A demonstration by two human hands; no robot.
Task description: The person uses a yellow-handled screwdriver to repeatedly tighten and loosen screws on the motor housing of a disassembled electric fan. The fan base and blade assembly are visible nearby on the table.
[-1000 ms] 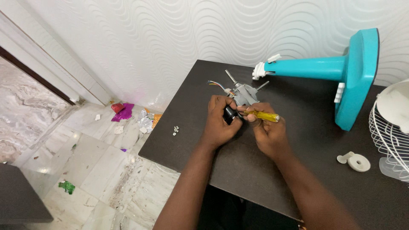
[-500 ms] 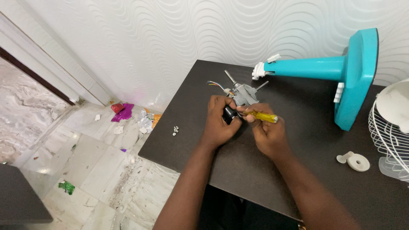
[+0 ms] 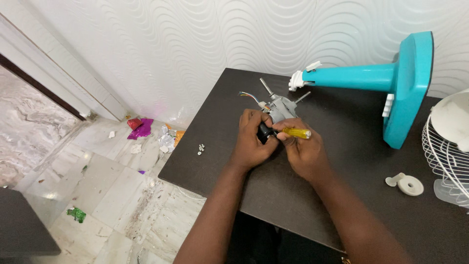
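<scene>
the left hand (image 3: 251,142) is curling tightly around a small black cylindrical part (image 3: 264,132) at the near end of a grey metal fan motor with a bare steel shaft and coloured wires (image 3: 279,106), which is sitting on the matte dark brown table (image 3: 342,166) toward its far left corner. the right hand (image 3: 304,152) is closing on a yellow translucent plastic screwdriver handle (image 3: 296,132), pinching it between thumb and fingers, its tip lost behind the fingers. a glossy teal plastic fan stand (image 3: 391,83) is lying on its side along the far edge, and a white wire fan guard (image 3: 447,151) is overhanging the right edge beside a white plastic ring nut (image 3: 409,185). two small silver screws (image 3: 200,147) are resting near the left edge. crumpled foil wrappers (image 3: 141,129), pink and silver, are lying on the marbled floor. since the earlier frame both hands are keeping nearly the same grip and place.
</scene>
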